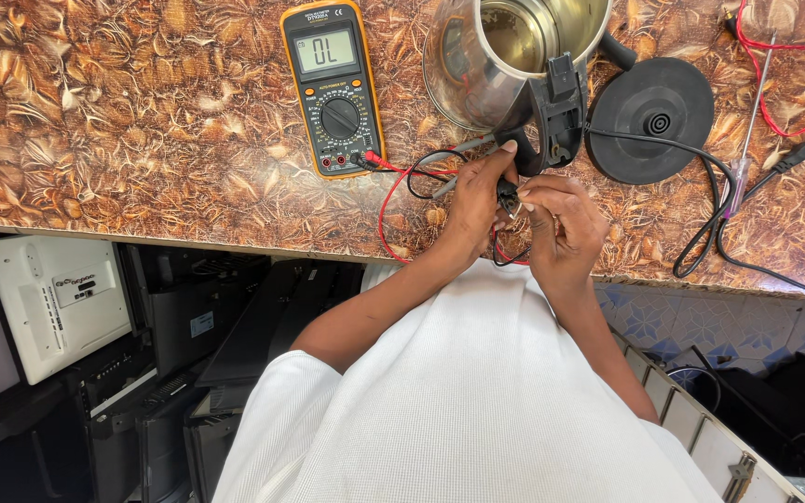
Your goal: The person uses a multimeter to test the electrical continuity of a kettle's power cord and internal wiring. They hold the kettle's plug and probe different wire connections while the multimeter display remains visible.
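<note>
Both hands meet at the near edge of the worktop [142,140], just in front of the body, where the fine work sits close under the eyes. The left hand [473,207] is closed around two meter probes [463,149], their thin shafts pointing far-left past the thumb so the tips reach the part between the hands. The right hand [563,224] pinches a small black plug [507,194] with its fingertips, holding it steady against the probes.

The red and black leads [393,186] loop back to the yellow multimeter [333,88], which lies face up to the far left, its screen turned toward the person for reading. A steel kettle [496,56] lies tipped just beyond the hands, its black handle toward them. Its round base [649,121] rests to the right, the cord [715,214] trailing nearer.
</note>
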